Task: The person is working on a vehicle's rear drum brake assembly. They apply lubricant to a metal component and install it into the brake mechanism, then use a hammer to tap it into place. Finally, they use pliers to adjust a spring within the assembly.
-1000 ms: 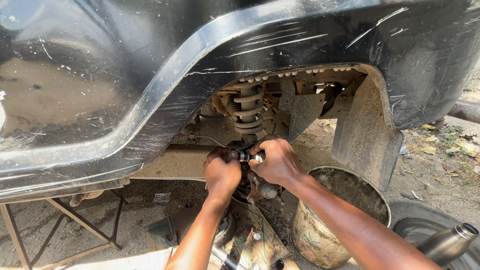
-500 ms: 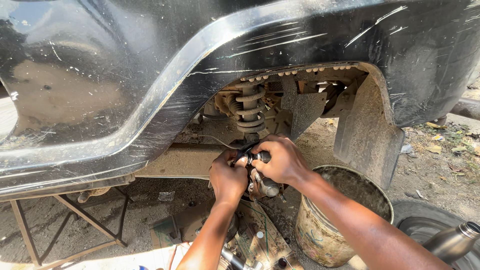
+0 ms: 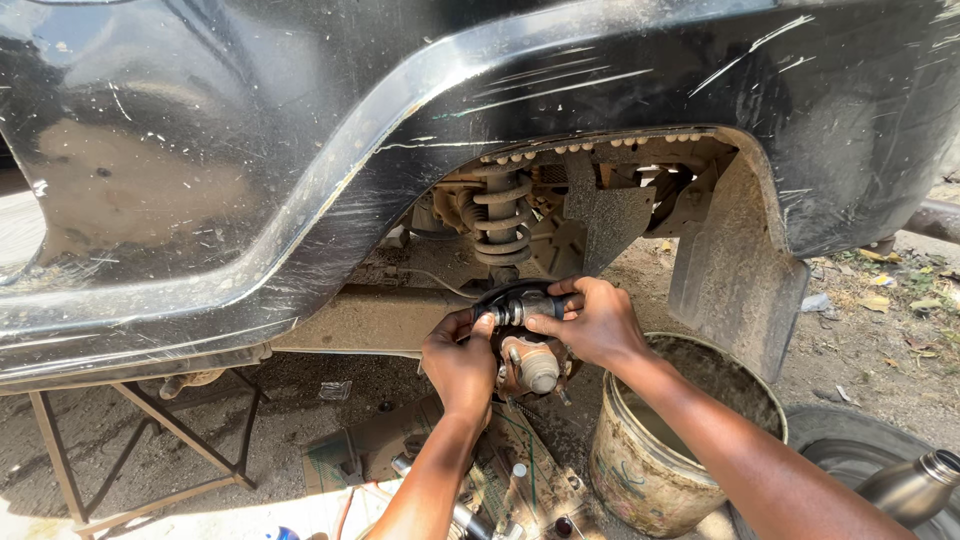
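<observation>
Dirt ground (image 3: 880,350): dented bucket (image 3: 640,470) on it, tyre (image 3: 860,450) just right of bucket, cardboard (image 3: 370,445) with small parts left of bucket, metal stand (image 3: 150,440) far left, dry leaves behind bucket.

A small clear plastic wrapper (image 3: 335,390) lies on the dirt under the car body (image 3: 250,150).
</observation>
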